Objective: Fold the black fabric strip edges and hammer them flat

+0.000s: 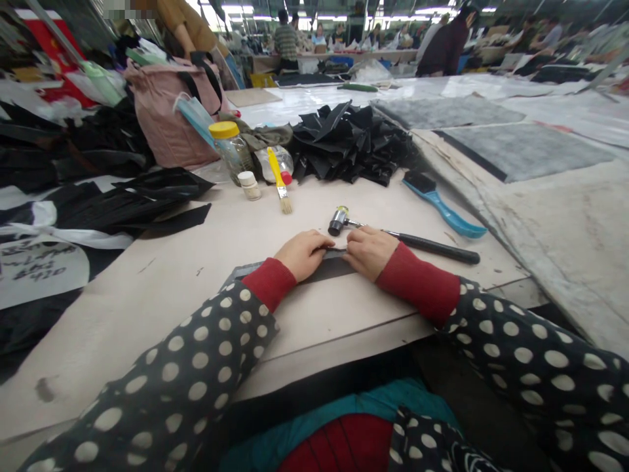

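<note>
Both my hands rest on a narrow black strip of material (330,270) that lies on a grey pad on the worktable (162,288). My left hand (303,253) has its fingers curled and pinches the strip's edge. My right hand (369,251) is closed on the same strip, fingertips meeting the left hand's. Just beyond my fingers lies a hammer (403,237) with a metal head and black handle, untouched.
A yellow-handled brush (279,181), small white bottle (250,185) and yellow-lidded jar (230,148) stand behind. A pile of black cut pieces (350,141) and a blue brush (439,203) lie farther back. A pink bag (171,111) sits left. Other people work in the distance.
</note>
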A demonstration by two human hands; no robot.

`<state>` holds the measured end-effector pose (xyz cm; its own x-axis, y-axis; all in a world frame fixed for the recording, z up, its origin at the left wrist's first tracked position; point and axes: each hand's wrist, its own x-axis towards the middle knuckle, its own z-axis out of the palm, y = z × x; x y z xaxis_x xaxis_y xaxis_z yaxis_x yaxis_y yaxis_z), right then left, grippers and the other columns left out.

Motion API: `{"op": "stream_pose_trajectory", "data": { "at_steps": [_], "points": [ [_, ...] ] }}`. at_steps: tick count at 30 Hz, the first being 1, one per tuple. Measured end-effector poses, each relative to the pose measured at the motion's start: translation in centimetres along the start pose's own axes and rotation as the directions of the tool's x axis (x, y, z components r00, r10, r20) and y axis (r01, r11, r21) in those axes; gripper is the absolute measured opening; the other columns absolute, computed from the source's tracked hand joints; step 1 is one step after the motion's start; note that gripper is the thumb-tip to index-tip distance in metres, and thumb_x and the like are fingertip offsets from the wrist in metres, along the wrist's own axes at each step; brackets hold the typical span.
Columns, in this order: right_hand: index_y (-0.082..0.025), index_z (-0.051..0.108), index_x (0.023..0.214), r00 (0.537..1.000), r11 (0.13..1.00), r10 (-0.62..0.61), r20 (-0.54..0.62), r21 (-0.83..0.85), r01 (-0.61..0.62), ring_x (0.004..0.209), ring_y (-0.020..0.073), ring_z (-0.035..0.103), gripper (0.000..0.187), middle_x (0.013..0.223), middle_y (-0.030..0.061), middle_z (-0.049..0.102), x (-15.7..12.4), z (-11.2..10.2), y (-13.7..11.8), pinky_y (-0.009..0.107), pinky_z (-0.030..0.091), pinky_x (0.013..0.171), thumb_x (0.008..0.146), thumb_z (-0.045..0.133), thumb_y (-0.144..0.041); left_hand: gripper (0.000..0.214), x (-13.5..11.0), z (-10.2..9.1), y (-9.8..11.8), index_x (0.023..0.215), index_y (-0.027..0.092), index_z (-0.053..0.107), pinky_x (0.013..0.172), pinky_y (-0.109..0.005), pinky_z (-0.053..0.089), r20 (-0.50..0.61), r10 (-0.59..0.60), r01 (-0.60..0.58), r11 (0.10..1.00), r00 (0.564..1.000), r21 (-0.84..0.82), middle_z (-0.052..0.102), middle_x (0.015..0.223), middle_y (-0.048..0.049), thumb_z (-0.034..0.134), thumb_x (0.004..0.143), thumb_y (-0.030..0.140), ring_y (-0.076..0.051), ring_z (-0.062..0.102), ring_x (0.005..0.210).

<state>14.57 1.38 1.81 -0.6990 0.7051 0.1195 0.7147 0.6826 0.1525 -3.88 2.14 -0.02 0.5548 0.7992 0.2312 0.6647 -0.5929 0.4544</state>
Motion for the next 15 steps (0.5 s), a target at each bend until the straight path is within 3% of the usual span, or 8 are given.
{"op": "stream_pose_trajectory", "data": {
  "at_steps": [6,11,15],
  "points": [
    [-0.013,0.064,0.079,0.995,0.996,0.093,-0.036,-0.008,-0.094,0.088,0.0234,0.048,0.026,0.084,0.0103,0.059,-0.1,0.3,-0.4,0.034,0.032,0.079,0.082,0.046,-0.031,0.024,-0.9,-0.5,-0.4,0.09,0.017,0.063,0.081,-0.028,0.044,-0.032,-0.097,0.096,0.995,0.995,-0.037,0.06,0.086,-0.0021,0.048,0.073,0.008,-0.014,0.055,0.083],
    [-0.018,0.062,0.1,0.988,0.977,0.156,0.024,0.143,-0.157,0.092,0.0216,0.049,0.026,0.095,0.0077,0.06,0.5,0.4,-0.9,0.033,0.032,0.08,0.08,0.046,-0.02,0.024,-0.8,0.2,-0.6,0.084,0.017,0.063,0.081,-0.027,0.043,-0.068,-0.042,0.04,0.999,0.997,-0.029,0.059,0.083,-0.0012,0.048,0.07,0.006,-0.014,0.054,0.082],
    [-0.014,0.062,0.097,0.993,0.967,0.116,0.01,0.225,-0.115,0.09,0.0189,0.051,0.03,0.093,0.0087,0.06,1.1,0.7,-1.0,0.03,0.035,0.079,0.074,0.044,-0.009,0.024,-0.9,0.4,-0.8,0.083,0.016,0.063,0.081,-0.028,0.042,-0.061,0.004,-0.002,1.0,0.998,0.027,0.058,0.084,-0.0022,0.047,0.069,0.005,-0.015,0.053,0.083]
  ]
}}
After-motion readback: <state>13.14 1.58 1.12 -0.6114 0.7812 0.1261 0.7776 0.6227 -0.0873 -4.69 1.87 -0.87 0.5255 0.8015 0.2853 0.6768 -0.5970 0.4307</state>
